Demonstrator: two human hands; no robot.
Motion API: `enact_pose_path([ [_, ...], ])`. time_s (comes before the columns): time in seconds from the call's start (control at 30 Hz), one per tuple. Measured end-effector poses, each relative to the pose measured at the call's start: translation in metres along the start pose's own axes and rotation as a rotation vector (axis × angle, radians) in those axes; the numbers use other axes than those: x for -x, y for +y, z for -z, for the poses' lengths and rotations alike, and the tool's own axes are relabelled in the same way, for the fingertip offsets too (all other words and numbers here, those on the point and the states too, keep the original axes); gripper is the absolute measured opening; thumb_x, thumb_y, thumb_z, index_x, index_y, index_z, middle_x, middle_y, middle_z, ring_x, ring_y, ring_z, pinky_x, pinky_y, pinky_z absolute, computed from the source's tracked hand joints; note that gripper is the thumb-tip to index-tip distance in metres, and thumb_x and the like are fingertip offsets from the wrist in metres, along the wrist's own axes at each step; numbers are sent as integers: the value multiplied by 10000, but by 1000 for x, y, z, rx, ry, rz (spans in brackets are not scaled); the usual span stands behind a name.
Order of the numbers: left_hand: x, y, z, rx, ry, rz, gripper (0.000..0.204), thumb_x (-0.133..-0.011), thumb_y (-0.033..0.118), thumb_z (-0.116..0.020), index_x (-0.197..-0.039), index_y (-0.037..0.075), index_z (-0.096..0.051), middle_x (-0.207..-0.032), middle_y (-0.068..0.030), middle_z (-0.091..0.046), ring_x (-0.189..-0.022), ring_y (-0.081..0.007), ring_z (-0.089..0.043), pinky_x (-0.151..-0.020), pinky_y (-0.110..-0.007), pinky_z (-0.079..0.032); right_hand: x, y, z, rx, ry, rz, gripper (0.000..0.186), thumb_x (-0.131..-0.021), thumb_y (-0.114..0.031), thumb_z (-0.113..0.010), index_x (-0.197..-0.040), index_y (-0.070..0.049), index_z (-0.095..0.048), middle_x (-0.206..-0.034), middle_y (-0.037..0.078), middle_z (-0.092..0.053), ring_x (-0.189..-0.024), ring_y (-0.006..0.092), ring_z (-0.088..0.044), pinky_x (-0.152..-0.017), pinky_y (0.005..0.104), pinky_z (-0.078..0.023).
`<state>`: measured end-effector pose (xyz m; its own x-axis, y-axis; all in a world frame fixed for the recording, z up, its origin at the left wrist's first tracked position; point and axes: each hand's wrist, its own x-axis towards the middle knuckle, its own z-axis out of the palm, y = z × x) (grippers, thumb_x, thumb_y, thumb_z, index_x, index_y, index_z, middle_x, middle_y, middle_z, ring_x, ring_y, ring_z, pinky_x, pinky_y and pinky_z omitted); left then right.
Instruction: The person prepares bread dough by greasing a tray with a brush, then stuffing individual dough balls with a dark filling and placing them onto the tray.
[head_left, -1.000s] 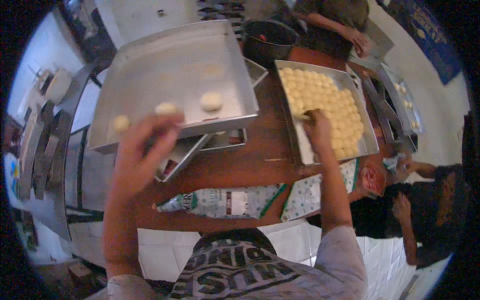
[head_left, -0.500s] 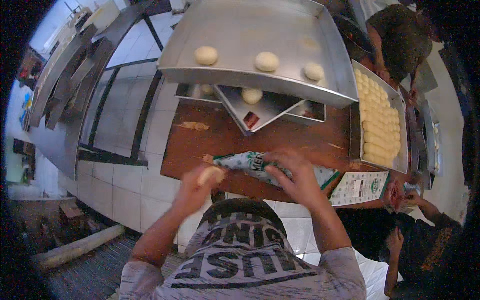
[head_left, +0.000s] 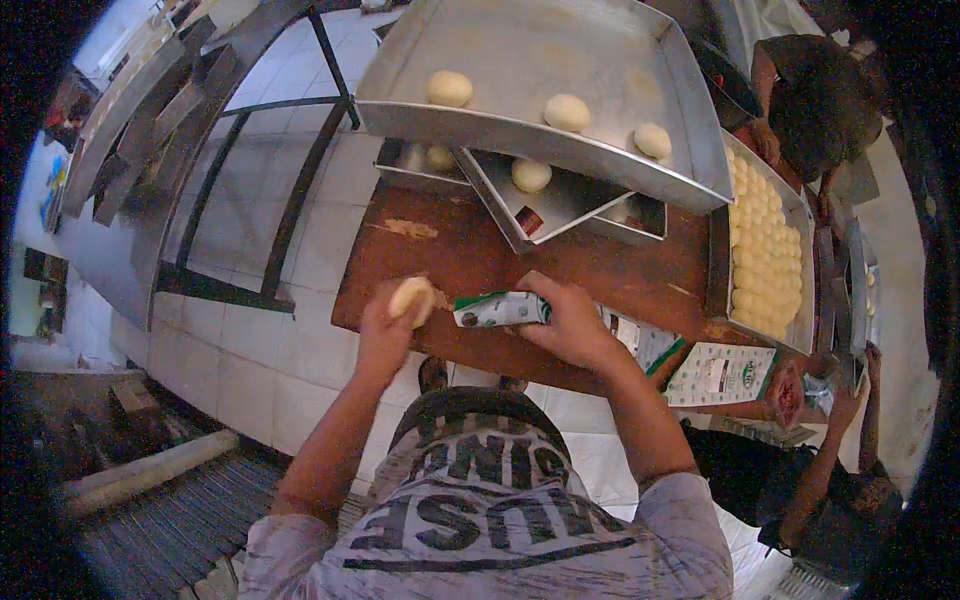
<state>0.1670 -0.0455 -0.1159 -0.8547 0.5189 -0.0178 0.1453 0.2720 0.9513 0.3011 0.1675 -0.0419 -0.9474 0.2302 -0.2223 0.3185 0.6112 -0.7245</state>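
The head view shows a brown counter (head_left: 465, 258) spreading out from under the big tray (head_left: 540, 65). To the right of the big tray stands a second tray (head_left: 806, 265), packed with rows of dough. Smaller trays (head_left: 485, 195) sit lower, under the big tray's near edge, one turned cornerwise. A green-and-white bag (head_left: 500, 312) is on the person's side of the big tray; there the right hand (head_left: 572, 322) has its fingers wrapped around it. Left of that bag, also nearer than the big tray, the left hand (head_left: 385, 325) grasps a flattened piece of dough (head_left: 411, 298) in curled fingers. Three dough balls (head_left: 567, 112) line the big tray's near side.
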Motion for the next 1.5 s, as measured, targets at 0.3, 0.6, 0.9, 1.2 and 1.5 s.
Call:
enact_pose_path([
  [0.3, 19, 56, -46, 561, -203, 553, 330, -937, 253, -480, -1163, 18, -529, -987, -68, -610, -904, -159, -589, -821, -292, -462, 1, 21, -12, -276, 294, 266, 460, -723, -126, -721, -1136, -55, -532, -984, 148, -627, -909, 232, -621, -775, 327, -465],
  [0.6, 22, 22, -31, 826, -172, 341, 400, -858, 70, -589, -1239, 24, -475, -1174, -92, -559, -1083, -179, -542, -920, -325, -443, -2, 13, -19, -14, 300, 264, 411, -736, -216, -719, -1083, -44, -583, -991, 166, -635, -905, 345, -613, -785, 378, -477],
  [0.9, 22, 19, -36, 833, -285, 217, 548, -825, -54, -511, -1346, 28, -365, -1282, -66, -482, -1174, -152, -463, -998, -290, -355, -4, 21, -30, 157, 373, 299, 402, -714, -218, -725, -1034, -4, -607, -980, 178, -637, -885, 348, -613, -762, 396, -470],
  [1.2, 17, 54, 12, 1042, -203, 168, 699, -729, -45, -503, -1391, 14, -287, -1378, -117, -373, -1270, -252, -383, -1040, -364, -331, 10, -14, -21, 453, 343, 204, 537, -688, -279, -743, -1154, -64, -584, -1140, 124, -551, -1051, 321, -502, -866, 408, -405],
  [1.5, 39, 114, -20, 243, -464, -255, 652, -859, -52, -415, -1439, -4, -122, -1444, -143, -278, -1320, -204, -292, -1049, -315, -266, 25, -41, 18, 27, 507, 537, 442, -660, -210, -764, -1071, -88, -658, -988, 64, -574, -952, 253, -486, -840, 353, -402],
])
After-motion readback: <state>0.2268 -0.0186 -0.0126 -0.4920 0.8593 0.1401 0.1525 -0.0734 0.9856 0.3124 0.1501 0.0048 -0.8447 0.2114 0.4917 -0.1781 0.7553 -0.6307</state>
